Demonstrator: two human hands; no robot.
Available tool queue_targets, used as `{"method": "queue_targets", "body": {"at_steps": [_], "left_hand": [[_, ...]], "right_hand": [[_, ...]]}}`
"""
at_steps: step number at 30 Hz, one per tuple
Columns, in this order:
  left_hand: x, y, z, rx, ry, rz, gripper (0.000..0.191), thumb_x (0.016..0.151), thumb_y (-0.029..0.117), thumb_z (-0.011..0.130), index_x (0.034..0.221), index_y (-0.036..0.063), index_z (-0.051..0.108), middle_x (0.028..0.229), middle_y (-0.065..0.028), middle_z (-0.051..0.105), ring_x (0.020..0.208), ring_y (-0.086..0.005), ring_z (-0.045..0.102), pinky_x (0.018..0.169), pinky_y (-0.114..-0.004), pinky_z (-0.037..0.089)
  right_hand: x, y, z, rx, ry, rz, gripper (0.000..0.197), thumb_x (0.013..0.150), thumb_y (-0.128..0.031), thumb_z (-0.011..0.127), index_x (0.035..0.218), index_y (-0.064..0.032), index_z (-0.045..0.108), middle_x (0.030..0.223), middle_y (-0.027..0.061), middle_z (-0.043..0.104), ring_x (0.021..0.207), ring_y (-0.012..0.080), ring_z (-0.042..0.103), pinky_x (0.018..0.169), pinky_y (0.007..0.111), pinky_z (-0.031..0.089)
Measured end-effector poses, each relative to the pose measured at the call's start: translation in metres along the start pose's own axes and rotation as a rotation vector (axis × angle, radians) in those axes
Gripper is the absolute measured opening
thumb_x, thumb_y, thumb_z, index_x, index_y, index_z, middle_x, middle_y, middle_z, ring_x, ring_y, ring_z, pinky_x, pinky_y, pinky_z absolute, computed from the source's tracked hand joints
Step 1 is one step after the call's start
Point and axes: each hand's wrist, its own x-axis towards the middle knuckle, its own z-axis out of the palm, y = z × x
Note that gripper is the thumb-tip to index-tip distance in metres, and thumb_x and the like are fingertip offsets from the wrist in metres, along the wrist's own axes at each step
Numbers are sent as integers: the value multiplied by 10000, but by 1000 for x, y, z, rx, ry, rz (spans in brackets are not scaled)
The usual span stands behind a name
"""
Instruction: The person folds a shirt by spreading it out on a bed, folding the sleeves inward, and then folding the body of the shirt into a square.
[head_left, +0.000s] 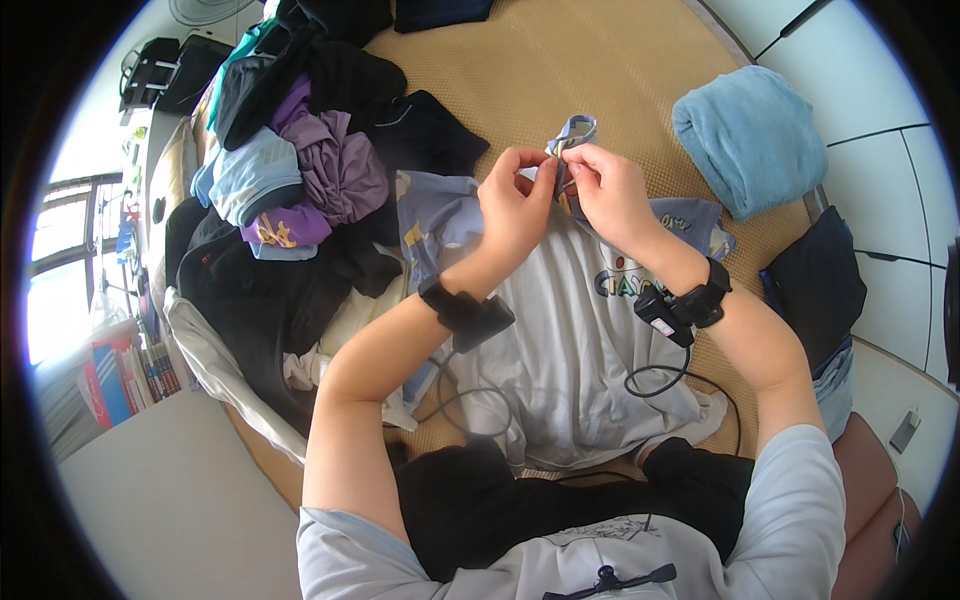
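Note:
A white polo-style shirt (574, 352) with blue-grey patterned sleeves and collar (579, 129) lies spread out before me, its collar towards the top of the view. My left hand (517, 195) pinches the front edge of the collar opening between thumb and forefinger. Right beside it, my right hand (604, 187) grips the same strip of blue-grey cloth with its fingertips. The collar stands up in a loop just above both hands. Coloured lettering is partly hidden under my right forearm. What lies between my fingertips is too small to tell.
A heap of dark, purple and light-blue clothes (341, 169) lies at the left on the woven mat (600, 52). A folded blue blanket (754, 142) sits at the upper right, with folded dark clothes (814, 270) below it. Cables (739, 412) hang from both wrist devices.

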Motion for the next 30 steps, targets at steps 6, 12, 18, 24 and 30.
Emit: {"method": "queue_targets", "body": {"at_steps": [6,12,18,24,30], "left_hand": [[0,2,-2,2,-29,-7,123,795,111,619,843,1,594,687,-46,622,470,-52,485,434,-217,379],[5,7,-9,-14,-123,44,108,821,87,592,877,-5,582,693,-4,579,502,-19,442,443,-182,341],[11,16,-17,-22,-262,39,113,845,68,565,929,-7,572,711,33,540,538,13,399,455,-153,304],[17,39,-33,31,-360,115,184,828,74,583,999,6,575,704,40,544,565,15,424,475,-147,326],[25,77,-54,176,-374,343,273,757,129,660,974,-9,570,677,-55,546,579,-85,490,527,-219,395]], "right_hand": [[12,9,-10,381,-206,175,73,806,2,539,877,-1,558,756,98,614,680,176,616,590,290,486],[26,7,-21,163,-218,54,214,741,-30,640,929,-43,538,821,68,580,665,130,575,614,257,473],[36,1,-34,-52,-271,-307,221,731,-43,639,947,-55,596,899,94,567,810,187,567,774,294,448],[45,-12,-37,-78,-285,-447,133,757,-57,620,883,-27,588,789,61,594,810,158,565,757,273,444],[63,-82,-77,81,-238,-232,59,806,-57,574,810,-14,535,700,-8,551,643,49,502,591,206,422]]}}
